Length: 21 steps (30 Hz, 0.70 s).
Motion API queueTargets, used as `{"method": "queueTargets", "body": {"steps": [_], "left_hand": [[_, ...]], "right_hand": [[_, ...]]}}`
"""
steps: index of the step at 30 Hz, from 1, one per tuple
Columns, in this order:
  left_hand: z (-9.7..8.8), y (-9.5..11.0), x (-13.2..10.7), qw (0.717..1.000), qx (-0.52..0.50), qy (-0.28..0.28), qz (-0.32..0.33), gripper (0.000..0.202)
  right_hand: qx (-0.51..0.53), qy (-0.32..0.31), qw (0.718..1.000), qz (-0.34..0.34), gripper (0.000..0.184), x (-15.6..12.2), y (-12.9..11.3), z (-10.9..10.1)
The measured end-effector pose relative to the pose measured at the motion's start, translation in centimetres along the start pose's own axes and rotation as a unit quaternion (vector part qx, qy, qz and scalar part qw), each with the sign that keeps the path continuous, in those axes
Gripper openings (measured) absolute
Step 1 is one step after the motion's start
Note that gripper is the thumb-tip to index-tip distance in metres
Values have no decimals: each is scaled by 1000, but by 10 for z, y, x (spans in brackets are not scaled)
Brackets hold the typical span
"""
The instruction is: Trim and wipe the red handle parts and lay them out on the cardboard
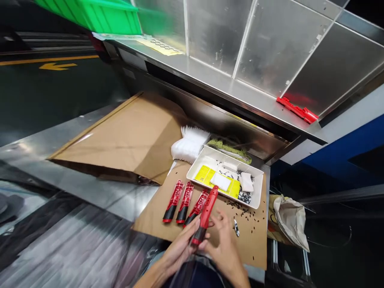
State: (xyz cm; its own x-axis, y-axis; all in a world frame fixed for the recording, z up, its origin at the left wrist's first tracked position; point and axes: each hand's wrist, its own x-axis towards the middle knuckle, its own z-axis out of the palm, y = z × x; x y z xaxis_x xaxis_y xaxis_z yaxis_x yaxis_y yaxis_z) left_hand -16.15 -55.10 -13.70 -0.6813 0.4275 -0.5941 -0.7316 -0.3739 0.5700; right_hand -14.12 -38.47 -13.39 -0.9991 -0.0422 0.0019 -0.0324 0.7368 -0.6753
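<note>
My left hand (180, 248) and my right hand (223, 240) meet over a brown cardboard sheet (258, 248) near the front edge of the bench. Together they grip a red and black knife-like handle (206, 216), tilted with its red end pointing away from me. My left hand's fingers wrap its black lower end; my right hand's fingers curl beside the middle. Three more red and black handles (180, 202) lie side by side on the cardboard just left of the held one. A small metal blade (236, 228) lies on the cardboard right of my right hand.
A white tray (258, 176) behind the handles holds yellow sheets, white packets and small dark screws; more screws lie scattered on the cardboard. A stack of white bags (189, 144), a large cardboard piece (126, 136), a red part (297, 110) on the steel shelf, and a green crate (99, 14).
</note>
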Motion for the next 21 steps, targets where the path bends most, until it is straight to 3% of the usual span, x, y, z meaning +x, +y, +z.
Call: {"method": "queueTargets", "body": {"steps": [1,2,4,6,8,15,21], "left_hand": [[0,6,-2,1000,-21,10,7,87],[-1,11,-4,999,-36,17,14,92],[-5,17,-7,998,-50,27,21,98],[-9,20,-10,998,-54,29,30,96],[-9,21,-11,996,-62,29,49,89],[4,35,-14,986,-114,83,90,84],[21,56,-11,990,-136,40,24,60]], "right_hand": [[-30,6,1000,5,54,18,12,-17],[-94,42,993,58,46,40,27,-33],[-147,74,980,115,54,86,58,-60],[-195,74,965,161,59,128,85,-72],[-241,58,949,194,59,155,101,-70],[-314,57,928,193,52,159,112,-42],[-226,124,958,128,58,152,99,-61]]}}
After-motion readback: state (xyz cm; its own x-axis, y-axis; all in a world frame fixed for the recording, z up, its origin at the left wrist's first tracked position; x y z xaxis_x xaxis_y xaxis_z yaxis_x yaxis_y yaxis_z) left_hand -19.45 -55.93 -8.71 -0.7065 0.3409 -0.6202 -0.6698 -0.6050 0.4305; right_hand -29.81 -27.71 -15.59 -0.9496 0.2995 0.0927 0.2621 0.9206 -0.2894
